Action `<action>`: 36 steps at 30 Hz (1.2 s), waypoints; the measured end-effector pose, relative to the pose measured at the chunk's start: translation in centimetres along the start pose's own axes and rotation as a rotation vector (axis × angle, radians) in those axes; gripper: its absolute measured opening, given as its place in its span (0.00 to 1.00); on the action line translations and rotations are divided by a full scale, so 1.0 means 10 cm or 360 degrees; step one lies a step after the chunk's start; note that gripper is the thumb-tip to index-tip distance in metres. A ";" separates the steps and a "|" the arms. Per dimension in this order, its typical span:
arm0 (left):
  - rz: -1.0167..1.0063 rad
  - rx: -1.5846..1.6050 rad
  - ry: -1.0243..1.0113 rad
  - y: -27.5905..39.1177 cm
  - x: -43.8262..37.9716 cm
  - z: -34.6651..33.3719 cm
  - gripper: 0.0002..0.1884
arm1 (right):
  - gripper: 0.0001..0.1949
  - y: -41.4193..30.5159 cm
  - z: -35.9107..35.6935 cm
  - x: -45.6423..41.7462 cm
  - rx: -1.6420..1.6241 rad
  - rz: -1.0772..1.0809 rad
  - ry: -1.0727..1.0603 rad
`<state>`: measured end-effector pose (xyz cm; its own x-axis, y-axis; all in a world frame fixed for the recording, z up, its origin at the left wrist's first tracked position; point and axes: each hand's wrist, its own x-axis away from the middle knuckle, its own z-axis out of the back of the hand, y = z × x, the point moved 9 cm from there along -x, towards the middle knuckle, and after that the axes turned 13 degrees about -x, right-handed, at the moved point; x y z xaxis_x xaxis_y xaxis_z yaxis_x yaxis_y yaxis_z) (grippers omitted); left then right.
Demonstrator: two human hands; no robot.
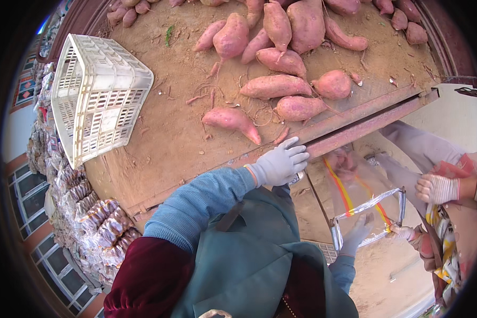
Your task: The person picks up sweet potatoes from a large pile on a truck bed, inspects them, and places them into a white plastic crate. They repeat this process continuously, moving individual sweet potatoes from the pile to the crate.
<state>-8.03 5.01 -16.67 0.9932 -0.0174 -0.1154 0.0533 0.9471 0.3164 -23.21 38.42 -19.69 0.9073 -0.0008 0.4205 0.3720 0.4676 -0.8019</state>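
Observation:
My left hand [282, 161], in a pale grey knitted glove, rests with spread fingers at the metal edge [330, 147] of a truck bed. Nothing is in its grasp. My right hand [357, 232], gloved alike, reaches to the mouth of a clear plastic bag [365, 190] with red and yellow stripes. Its fingers are extended and I see nothing in it. A rectangular metal frame [401, 206] spreads the bag's mouth. Blurred reddish sweet potatoes [344, 161] show inside the bag. Closest to my left hand on the bed lies a curved sweet potato [232, 122].
Several more sweet potatoes [276, 86] are heaped on the dusty bed [175, 131]. A white plastic crate [111, 99] lies tipped at left. A co-worker's gloved hand [401, 231] grips the bag's rim; the other hand [437, 189] is above it. Bundled plastic packaging [107, 226] is stacked beyond.

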 end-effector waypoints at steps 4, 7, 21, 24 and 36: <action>0.0255 -0.0021 0.0195 -0.15 0.34 0.75 0.23 | 0.26 -0.53 -0.54 0.46 -0.0032 0.0244 -0.0320; 0.0769 -0.0359 0.0074 -0.84 0.78 1.03 0.25 | 0.26 -0.70 -1.06 0.85 -0.0506 -0.0043 -0.0481; 0.0999 0.3392 0.0530 -1.11 0.92 1.01 0.30 | 0.21 -1.39 -2.11 1.61 -0.0927 -0.0211 -0.1091; 0.0687 0.3660 0.0672 -0.76 0.62 1.12 0.32 | 0.26 -1.68 -2.50 1.93 -0.0927 -0.0379 -0.1547; 0.1436 0.3611 0.0785 -0.24 0.02 0.86 0.20 | 0.38 -1.70 -1.89 1.76 -0.0655 0.0402 -0.1009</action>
<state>-7.07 -0.03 -9.38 0.7672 0.3510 0.5368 0.1358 -0.9069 0.3988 -9.88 13.74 -6.73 0.7355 0.6226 0.2673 0.3246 0.0225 -0.9456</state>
